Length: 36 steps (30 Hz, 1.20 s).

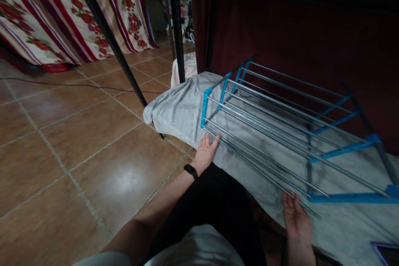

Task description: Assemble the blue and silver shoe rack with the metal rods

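Observation:
A folding rack (280, 124) of silver metal rods with blue plastic crosspieces lies on a grey blanket (177, 108) spread over a low surface. My left hand (206, 149), wearing a black wristband, lies flat with fingers stretched out beside the rack's near left corner, fingertips touching the lowest rod. My right hand (296, 216) is open too, its fingers extended under the near end of the lowest rods at the blanket's front edge.
Brown tiled floor (77, 145) fills the left. Black metal poles (106, 33) slant up from the floor by the blanket. Floral striped fabric (62, 12) hangs at the back left. A dark red wall (311, 29) stands behind the rack. A thin cable (62, 84) crosses the floor.

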Each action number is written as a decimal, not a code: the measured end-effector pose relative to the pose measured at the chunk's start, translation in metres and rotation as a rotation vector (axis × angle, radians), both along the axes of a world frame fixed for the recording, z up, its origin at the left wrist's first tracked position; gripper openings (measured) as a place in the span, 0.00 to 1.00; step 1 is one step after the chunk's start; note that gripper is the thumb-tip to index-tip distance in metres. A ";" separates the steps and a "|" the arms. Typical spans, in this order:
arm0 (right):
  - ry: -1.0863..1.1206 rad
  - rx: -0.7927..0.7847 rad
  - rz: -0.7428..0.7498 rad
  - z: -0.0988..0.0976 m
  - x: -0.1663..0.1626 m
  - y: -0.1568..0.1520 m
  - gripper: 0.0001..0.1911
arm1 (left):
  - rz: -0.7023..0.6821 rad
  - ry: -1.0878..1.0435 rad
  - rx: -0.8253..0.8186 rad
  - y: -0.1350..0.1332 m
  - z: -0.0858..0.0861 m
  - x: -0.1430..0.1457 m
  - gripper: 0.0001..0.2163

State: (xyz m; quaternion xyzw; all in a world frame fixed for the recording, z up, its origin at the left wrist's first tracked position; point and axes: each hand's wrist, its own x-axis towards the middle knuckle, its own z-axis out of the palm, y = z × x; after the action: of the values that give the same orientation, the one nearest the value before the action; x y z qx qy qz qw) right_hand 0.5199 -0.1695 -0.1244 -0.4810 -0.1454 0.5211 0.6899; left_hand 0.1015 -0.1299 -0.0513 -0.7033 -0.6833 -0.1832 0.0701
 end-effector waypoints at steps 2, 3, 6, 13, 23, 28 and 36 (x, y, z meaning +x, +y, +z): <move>0.000 0.003 -0.011 -0.001 0.000 0.000 0.11 | -0.017 -0.032 0.006 0.000 -0.001 0.003 0.39; -0.002 0.006 -0.013 -0.002 0.000 -0.001 0.11 | -0.022 -0.053 0.008 -0.001 -0.001 0.004 0.40; -0.006 0.026 -0.007 -0.001 0.000 -0.002 0.10 | -0.029 -0.117 0.012 -0.001 0.000 0.006 0.40; -0.001 0.050 -0.001 0.004 -0.006 -0.003 0.10 | -0.087 -0.429 0.027 -0.001 -0.002 0.004 0.33; -0.001 0.081 -0.044 0.017 -0.023 -0.004 0.11 | 0.111 -1.562 0.130 0.034 -0.005 0.001 0.16; -0.004 0.058 -0.060 0.016 -0.024 -0.003 0.12 | 0.280 -1.915 0.284 0.042 -0.001 0.003 0.36; 0.049 0.023 -0.064 0.017 -0.023 0.000 0.09 | 0.479 -1.977 0.289 0.055 -0.006 -0.010 0.19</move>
State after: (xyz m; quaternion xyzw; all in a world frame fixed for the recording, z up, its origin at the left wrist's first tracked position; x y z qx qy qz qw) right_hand 0.4965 -0.1695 -0.1072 -0.4645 -0.1189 0.5087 0.7151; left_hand 0.0919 -0.0748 -0.0575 -0.0680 -0.5293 -0.7423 -0.4052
